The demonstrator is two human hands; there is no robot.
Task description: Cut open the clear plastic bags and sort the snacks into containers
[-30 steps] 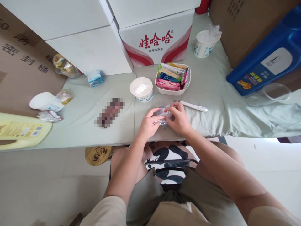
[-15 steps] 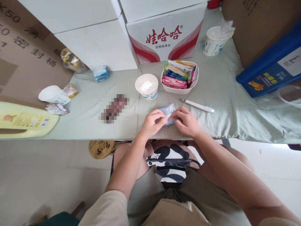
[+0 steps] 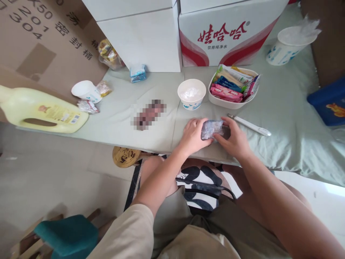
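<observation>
My left hand [image 3: 193,136] and my right hand [image 3: 235,138] both grip a small crinkled clear-plastic packet [image 3: 212,129] just above the green-covered table [image 3: 280,118], near its front edge. The fingers of both hands are curled around the packet's ends. A white paper cup [image 3: 191,94] stands just beyond my left hand. A white tray [image 3: 217,103] filled with several wrapped snack bars sits behind my right hand. A white pen-like stick [image 3: 249,125] lies to the right of my right hand.
A yellow jug [image 3: 40,112] lies at the table's left end beside a tipped white cup [image 3: 85,90] and small wrappers. White boxes, one with red lettering [image 3: 223,32], stand at the back. Another cup [image 3: 288,45] is at back right, a blue container [image 3: 327,104] at the right.
The view has swung to the left and down. Both hands stay on the packet, which now sits more upright between them, my left hand cupping its side.
</observation>
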